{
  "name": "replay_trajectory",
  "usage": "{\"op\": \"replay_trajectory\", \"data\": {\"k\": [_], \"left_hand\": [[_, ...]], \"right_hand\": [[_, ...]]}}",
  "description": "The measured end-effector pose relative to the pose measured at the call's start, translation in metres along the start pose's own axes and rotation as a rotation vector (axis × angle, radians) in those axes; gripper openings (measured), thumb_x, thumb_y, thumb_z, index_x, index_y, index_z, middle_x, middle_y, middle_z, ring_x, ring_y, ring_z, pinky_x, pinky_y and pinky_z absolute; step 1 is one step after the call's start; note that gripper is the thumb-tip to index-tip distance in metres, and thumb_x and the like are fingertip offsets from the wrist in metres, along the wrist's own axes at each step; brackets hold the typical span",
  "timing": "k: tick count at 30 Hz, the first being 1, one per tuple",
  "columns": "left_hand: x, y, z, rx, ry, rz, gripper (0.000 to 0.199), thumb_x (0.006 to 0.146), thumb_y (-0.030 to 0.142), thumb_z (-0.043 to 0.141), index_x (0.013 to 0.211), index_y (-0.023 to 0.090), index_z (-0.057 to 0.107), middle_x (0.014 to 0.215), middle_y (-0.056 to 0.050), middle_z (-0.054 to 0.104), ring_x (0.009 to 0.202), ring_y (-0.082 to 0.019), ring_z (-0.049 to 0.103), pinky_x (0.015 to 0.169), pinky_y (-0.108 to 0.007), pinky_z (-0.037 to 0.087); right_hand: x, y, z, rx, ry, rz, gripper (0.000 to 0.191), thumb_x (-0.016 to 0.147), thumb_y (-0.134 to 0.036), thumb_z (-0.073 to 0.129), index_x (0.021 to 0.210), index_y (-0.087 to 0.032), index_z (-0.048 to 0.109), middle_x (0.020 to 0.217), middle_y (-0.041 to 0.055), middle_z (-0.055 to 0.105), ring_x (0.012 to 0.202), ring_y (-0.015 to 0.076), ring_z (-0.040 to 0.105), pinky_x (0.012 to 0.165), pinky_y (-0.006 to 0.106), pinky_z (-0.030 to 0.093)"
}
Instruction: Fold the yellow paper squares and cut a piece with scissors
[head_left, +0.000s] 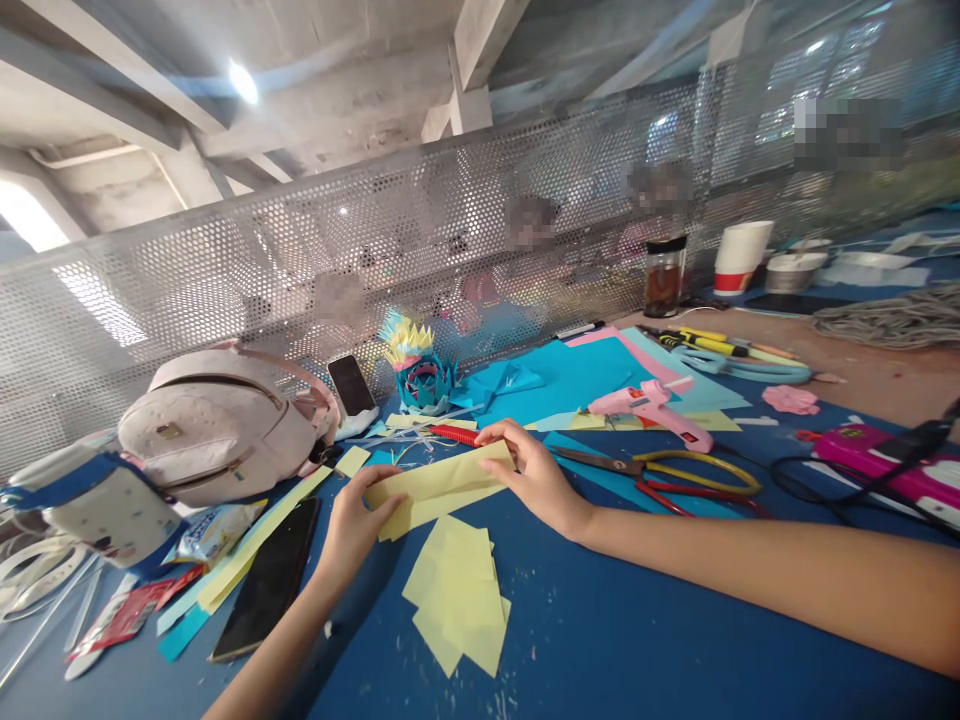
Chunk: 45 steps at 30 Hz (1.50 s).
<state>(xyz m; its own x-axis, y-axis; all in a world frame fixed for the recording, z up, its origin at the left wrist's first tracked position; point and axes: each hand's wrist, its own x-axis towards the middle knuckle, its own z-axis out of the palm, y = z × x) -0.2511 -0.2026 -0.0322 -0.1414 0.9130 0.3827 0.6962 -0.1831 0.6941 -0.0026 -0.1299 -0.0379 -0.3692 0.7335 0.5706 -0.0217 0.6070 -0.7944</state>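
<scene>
Between my two hands a yellow paper strip (442,488) is held up just above the blue table. My left hand (360,515) pinches its left end between thumb and fingers. At the right end, my right hand (536,480) grips it with the thumb in front and fingers over the top edge. A loose pile of yellow paper pieces (461,595) lies on the table just below the strip. Right behind it is a red ridged handle (454,434). Scissors (660,468) with yellow and red handles lie right of my right hand.
A pink glue gun (652,408) rests on blue paper sheets (577,370). Behind stands a folded-paper piece (424,375). To the left are a pink backpack (210,425) and a black phone (270,580). A jar (664,278) and paper cups (742,258) stand at the back right.
</scene>
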Motion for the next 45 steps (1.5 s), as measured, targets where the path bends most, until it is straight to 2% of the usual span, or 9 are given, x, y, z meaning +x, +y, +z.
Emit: {"op": "replay_trajectory", "data": {"k": [5,9,15,19,23,26,31,36,45], "left_hand": [[0.002,0.002,-0.004,-0.101,0.067,-0.016,0.013,0.069,0.029,0.066,0.067,0.017,0.064,0.082,-0.005,0.066,0.083,-0.023,0.060,0.075,-0.031,0.045],[-0.006,0.019,0.004,-0.400,0.048,-0.194,0.021,0.074,0.035,0.065,0.081,0.015,0.064,0.074,-0.004,0.066,0.072,-0.021,0.062,0.063,-0.028,0.048],[-0.029,0.061,0.035,-0.739,-0.188,-0.202,0.037,0.076,0.035,0.065,0.106,0.013,0.064,0.101,-0.010,0.070,0.092,-0.027,0.064,0.084,-0.038,0.050],[-0.040,0.075,0.044,-0.758,-0.262,-0.207,0.044,0.085,0.046,0.050,0.116,0.017,0.061,0.110,-0.010,0.068,0.101,-0.028,0.061,0.087,-0.039,0.049],[-0.039,0.075,0.042,-0.758,-0.212,-0.193,0.053,0.078,0.045,0.061,0.123,0.018,0.056,0.119,-0.011,0.063,0.109,-0.029,0.058,0.088,-0.035,0.049],[-0.036,0.073,0.039,-0.720,-0.203,-0.241,0.056,0.077,0.042,0.063,0.125,0.015,0.052,0.114,-0.012,0.065,0.099,-0.028,0.063,0.076,-0.032,0.053],[-0.036,0.068,0.037,-0.770,-0.244,-0.275,0.049,0.081,0.043,0.058,0.121,0.017,0.050,0.104,-0.010,0.068,0.087,-0.024,0.067,0.070,-0.029,0.054],[-0.037,0.066,0.035,-0.806,-0.299,-0.260,0.042,0.082,0.044,0.055,0.116,0.020,0.048,0.096,-0.007,0.069,0.085,-0.022,0.068,0.071,-0.031,0.054],[-0.030,0.048,0.036,-0.686,-0.128,-0.368,0.033,0.066,0.044,0.072,0.070,0.017,0.053,0.064,0.000,0.068,0.059,-0.018,0.068,0.055,-0.026,0.054]], "right_hand": [[-0.003,-0.007,0.000,-0.006,-0.029,0.029,0.010,0.086,-0.028,0.051,0.092,-0.020,0.049,0.087,0.0022,0.049,0.079,0.0160,0.050,0.067,0.024,0.042],[-0.006,-0.017,-0.001,-0.054,-0.094,-0.001,0.009,0.087,-0.028,0.051,0.088,-0.020,0.047,0.080,-0.0005,0.045,0.070,0.0134,0.044,0.061,0.023,0.038],[-0.013,-0.027,-0.001,-0.087,-0.291,-0.146,0.011,0.085,-0.027,0.053,0.082,-0.019,0.046,0.076,-0.0017,0.046,0.063,0.0111,0.041,0.061,0.023,0.038],[-0.014,-0.034,-0.001,-0.125,-0.413,-0.238,0.019,0.085,-0.031,0.054,0.100,-0.019,0.054,0.091,0.0040,0.057,0.078,0.0152,0.051,0.070,0.026,0.043],[-0.015,-0.042,-0.002,-0.136,-0.485,-0.289,0.026,0.090,-0.023,0.045,0.114,-0.022,0.054,0.105,0.0067,0.060,0.095,0.0194,0.054,0.084,0.032,0.044],[-0.016,-0.041,-0.003,-0.149,-0.375,-0.311,0.027,0.090,-0.018,0.040,0.111,-0.024,0.055,0.105,0.0070,0.060,0.101,0.0209,0.053,0.090,0.036,0.042],[-0.011,-0.027,-0.001,-0.115,-0.115,-0.125,0.038,0.084,-0.031,0.055,0.121,-0.023,0.047,0.121,0.0101,0.050,0.113,0.0245,0.046,0.091,0.037,0.042],[-0.004,-0.013,0.005,0.204,-0.361,0.198,0.032,0.083,-0.041,0.056,0.105,-0.017,0.058,0.094,0.0054,0.062,0.086,0.0215,0.061,0.069,0.030,0.049],[-0.003,-0.014,0.005,0.214,-0.393,0.227,0.029,0.075,-0.039,0.066,0.091,-0.015,0.062,0.084,0.0025,0.061,0.079,0.0182,0.058,0.063,0.024,0.047]]}}
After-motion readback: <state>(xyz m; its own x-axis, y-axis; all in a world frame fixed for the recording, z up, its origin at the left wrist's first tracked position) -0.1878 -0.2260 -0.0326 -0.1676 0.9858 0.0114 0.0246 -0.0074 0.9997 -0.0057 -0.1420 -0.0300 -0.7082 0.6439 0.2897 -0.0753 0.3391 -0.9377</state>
